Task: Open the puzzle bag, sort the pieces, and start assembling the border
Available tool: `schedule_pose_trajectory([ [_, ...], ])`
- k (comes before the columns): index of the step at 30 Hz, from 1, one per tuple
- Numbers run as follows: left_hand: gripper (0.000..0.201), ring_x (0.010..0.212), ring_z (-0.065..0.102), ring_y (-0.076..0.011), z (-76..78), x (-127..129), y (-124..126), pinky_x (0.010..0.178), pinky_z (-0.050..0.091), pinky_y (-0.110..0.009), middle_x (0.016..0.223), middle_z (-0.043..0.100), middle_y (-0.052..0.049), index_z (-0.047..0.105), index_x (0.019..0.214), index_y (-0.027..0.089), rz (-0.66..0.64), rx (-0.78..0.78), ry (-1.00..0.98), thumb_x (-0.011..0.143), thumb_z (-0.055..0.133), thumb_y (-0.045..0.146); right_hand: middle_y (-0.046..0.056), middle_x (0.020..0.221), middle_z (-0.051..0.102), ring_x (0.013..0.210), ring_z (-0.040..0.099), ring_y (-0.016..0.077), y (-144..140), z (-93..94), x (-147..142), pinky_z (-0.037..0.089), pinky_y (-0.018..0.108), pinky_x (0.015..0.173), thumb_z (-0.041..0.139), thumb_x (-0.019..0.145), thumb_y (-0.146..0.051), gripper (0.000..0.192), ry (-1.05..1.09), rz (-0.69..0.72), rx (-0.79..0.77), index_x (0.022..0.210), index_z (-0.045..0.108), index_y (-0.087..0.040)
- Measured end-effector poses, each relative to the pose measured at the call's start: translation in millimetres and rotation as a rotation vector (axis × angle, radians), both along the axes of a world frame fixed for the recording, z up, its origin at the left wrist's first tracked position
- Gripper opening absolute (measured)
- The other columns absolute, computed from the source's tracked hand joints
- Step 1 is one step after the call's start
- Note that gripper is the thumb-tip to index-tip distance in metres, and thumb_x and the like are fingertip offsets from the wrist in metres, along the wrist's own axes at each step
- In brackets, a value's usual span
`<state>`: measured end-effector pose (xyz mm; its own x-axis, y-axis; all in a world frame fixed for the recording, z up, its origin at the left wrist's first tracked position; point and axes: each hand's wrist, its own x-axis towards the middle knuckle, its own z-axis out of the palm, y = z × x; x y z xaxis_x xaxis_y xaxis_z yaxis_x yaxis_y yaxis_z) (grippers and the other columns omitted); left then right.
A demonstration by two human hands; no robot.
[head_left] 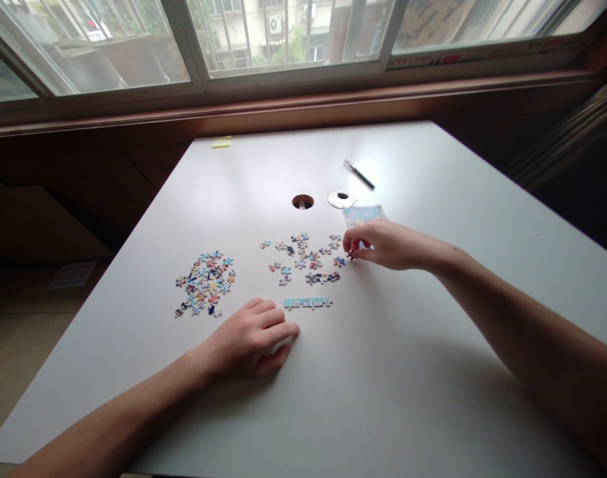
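Small colourful jigsaw pieces lie on a white table (393, 372). One dense pile (205, 283) sits at the left, a looser scatter (303, 257) in the middle. A short joined strip of light blue pieces (307, 303) lies just in front of the scatter. My left hand (251, 340) rests flat on the table beside that strip, fingers curled, holding nothing. My right hand (386, 244) pinches a single piece (350, 254) at the right edge of the scatter. Behind that hand lies a blue picture card (363, 214), partly hidden.
A round cable hole (303, 201) and its loose white cover (341, 199) sit behind the pieces. A black pen (359, 174) lies farther back. A yellow sticky note pad (222, 141) is at the far left corner. A window sill runs behind the table.
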<state>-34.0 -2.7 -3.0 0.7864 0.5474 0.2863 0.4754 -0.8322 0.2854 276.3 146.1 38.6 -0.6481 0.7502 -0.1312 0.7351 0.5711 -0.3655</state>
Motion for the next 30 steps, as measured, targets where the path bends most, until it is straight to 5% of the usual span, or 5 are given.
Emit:
schedule_pose_trajectory([
  [11, 0.019, 0.078, 0.053, -0.0187, -1.9, 0, 0, 0.075, 0.043, -0.032, 0.081, 0.06, -0.005, 0.063, 0.108, 0.018, 0.002, -0.008, 0.002, 0.093, 0.052, 0.019, 0.003, 0.091, 0.076, 0.081, 0.067, 0.021, 8, -17.3, -2, 0.05, 0.034, 0.076, 0.064, 0.084, -0.023, 0.015, 0.127, -0.026, 0.045, 0.088, 0.078, -0.025],
  [30, 0.019, 0.078, 0.052, -0.0181, -1.1, -1, -1, 0.075, 0.043, -0.032, 0.081, 0.06, -0.005, 0.063, 0.108, 0.018, 0.008, -0.008, 0.001, 0.093, 0.052, 0.019, 0.003, 0.085, 0.073, 0.078, 0.066, 0.0204, -2, -11.9, -9, 0.046, 0.031, 0.068, 0.063, 0.079, -0.011, 0.019, 0.11, -0.087, 0.139, 0.095, 0.069, -0.02],
])
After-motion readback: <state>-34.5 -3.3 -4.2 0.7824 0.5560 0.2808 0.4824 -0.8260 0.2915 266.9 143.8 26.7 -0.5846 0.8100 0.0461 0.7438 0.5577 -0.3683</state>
